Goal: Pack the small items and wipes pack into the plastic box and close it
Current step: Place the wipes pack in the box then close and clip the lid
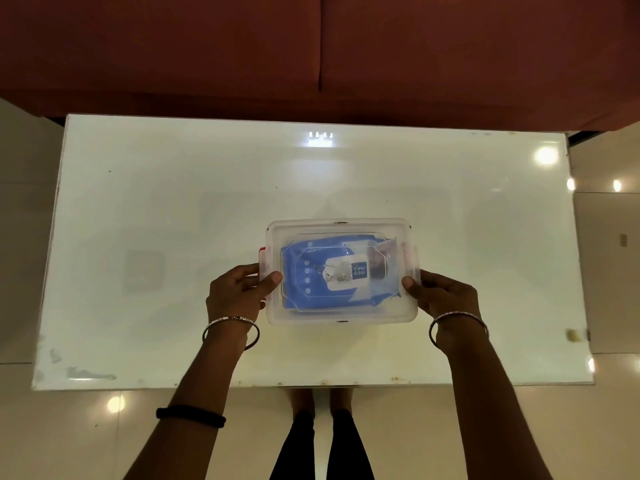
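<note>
Box: the clear plastic box (pixel 341 271) sits on the white table (pixel 173 202), right of centre and toward the near edge, its lid (pixel 341 228) on top.
Contents: a blue wipes pack (pixel 304 268) lies flat inside; small items on it are too blurred to name.
Left hand (pixel 235 292): fingers curled on the box's left end, thumb on the lid.
Right hand (pixel 446 296): gripping the right end likewise.
Far side: a red-brown sofa (pixel 311 46).

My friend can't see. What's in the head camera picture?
Two hands, left hand and right hand, grip the short ends of a clear plastic box with its lid on, resting on a white table. A blue wipes pack shows inside.
</note>
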